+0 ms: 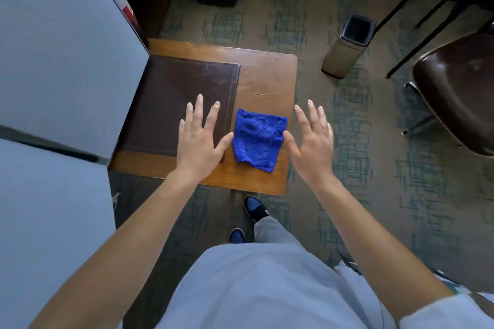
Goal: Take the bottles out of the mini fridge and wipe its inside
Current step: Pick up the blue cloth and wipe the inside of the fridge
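Head view: cloth between two spread hands

Left hand (199, 136) and right hand (311, 139) hover with fingers spread, holding nothing, either side of the blue cloth (258, 137) on the wooden table (267, 72). The grey fridge (66, 48) stands at left; no bottles can be made out. A careless grab could sweep the cloth off the table edge. A bin (347, 48) and chair (459, 91) stand nearby.

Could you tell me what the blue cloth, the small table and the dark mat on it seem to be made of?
Blue cloth: probably microfibre or terry, fuzzy and crumpled. Small table: varnished wood or veneer, with visible grain and sheen. Dark mat: looks like leather or imitation, with a stitched border.
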`<state>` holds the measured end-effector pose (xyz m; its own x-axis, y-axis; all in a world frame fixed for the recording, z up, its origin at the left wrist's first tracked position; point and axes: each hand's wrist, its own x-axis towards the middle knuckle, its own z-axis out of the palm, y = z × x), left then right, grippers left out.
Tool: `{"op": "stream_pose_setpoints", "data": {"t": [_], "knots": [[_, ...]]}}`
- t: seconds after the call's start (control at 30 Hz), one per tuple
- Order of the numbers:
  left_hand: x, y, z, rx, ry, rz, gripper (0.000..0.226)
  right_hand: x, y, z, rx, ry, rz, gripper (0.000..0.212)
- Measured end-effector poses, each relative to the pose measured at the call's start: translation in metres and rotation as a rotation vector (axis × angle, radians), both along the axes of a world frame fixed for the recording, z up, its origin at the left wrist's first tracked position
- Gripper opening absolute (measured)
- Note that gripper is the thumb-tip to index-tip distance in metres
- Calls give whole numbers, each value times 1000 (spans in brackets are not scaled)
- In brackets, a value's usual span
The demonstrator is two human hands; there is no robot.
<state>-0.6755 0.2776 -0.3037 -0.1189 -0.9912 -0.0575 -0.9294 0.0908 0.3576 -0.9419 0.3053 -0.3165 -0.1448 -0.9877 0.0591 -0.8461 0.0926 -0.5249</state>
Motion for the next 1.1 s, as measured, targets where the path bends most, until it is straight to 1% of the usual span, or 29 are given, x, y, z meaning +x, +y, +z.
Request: {"op": "stream_pose_setpoints", "data": {"t": [0.17, 0.23, 0.27, 0.33, 0.37, 0.47, 0.63, 0.7, 0.83, 0.93, 1.03, 1.1], "knots": [[-9, -20, -21, 47, -71, 1, 71, -6, -29, -29, 111, 13, 16, 65], [-15, -37, -33, 86, -72, 14, 70, -9, -48, -44, 171, 3, 42, 65], [-16, -38, -34, 75, -79, 1, 70, -9, -48, -46, 176, 13, 61, 64], [-24, -51, -45, 92, -99, -13, 69, -12, -62, -60, 214, -23, 86, 62], [-25, -53, -46, 73, -114, -36, 68, -11, -63, -61, 202, -24, 100, 61], [-35, -68, -58, 99, -142, -76, 67, -11, -73, -75, 220, -59, 111, 58], [-49, -91, -80, 187, -199, -144, 66, -12, -88, -94, 258, 4, 158, 56], [-51, -96, -84, 208, -219, -186, 65, -10, -91, -98, 266, 47, 178, 55], [-59, -107, -94, 311, -207, -227, 57, -7, -96, -104, 306, 59, 174, 52], [-62, -106, -98, 311, -225, -220, 52, -5, -96, -104, 294, 56, 171, 51], [-63, -111, -94, 284, -253, -206, 51, -2, -99, -100, 310, 26, 156, 59], [-65, -117, -90, 315, -256, -199, 53, 2, -103, -97, 338, 35, 149, 63]]}}
